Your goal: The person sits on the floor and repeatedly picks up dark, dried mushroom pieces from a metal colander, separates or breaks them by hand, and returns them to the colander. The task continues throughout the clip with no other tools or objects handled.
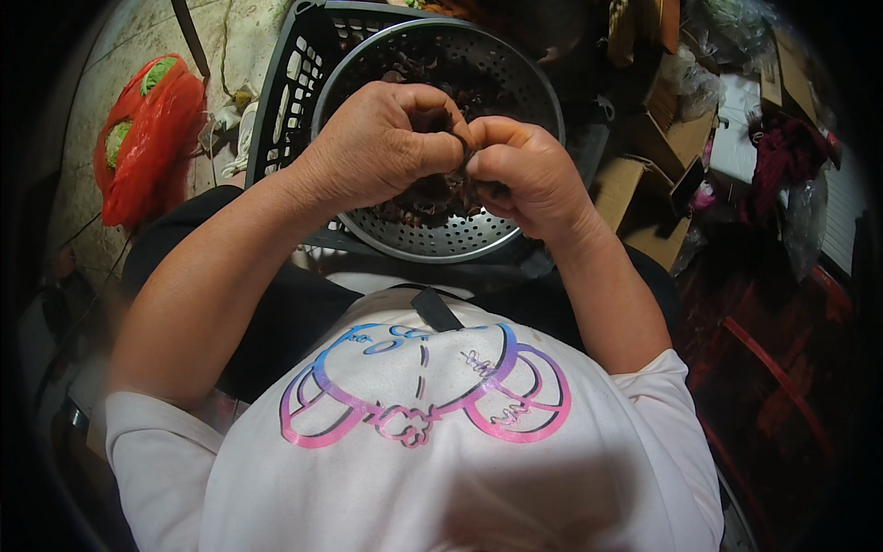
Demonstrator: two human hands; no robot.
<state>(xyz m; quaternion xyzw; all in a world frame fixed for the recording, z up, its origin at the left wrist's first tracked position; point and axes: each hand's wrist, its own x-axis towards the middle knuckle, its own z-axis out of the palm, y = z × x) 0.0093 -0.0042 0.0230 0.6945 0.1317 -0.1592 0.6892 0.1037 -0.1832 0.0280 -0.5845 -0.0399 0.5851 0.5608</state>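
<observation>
Both hands meet above a round perforated metal colander (441, 241), which holds many dark brown, ruffled pieces that look like wood ear fungus (407, 210). Between thumb and bent forefinger, my left hand (393, 141) pinches a dark piece of it. My right hand (528, 172) touches the left fingertips and grips the same piece with thumb and forefinger, its other fingers curled below. Part of the piece is hidden by the fingers. The colander rests in a black plastic basket (276, 117) with slotted walls, before my lap.
Left on the floor lies a red plastic bag (155, 148) with green vegetables inside. Open cardboard boxes (638, 186) and clear plastic bags (690, 86) crowd the right side. A dark red cloth (786, 159) lies beyond them, on a white surface.
</observation>
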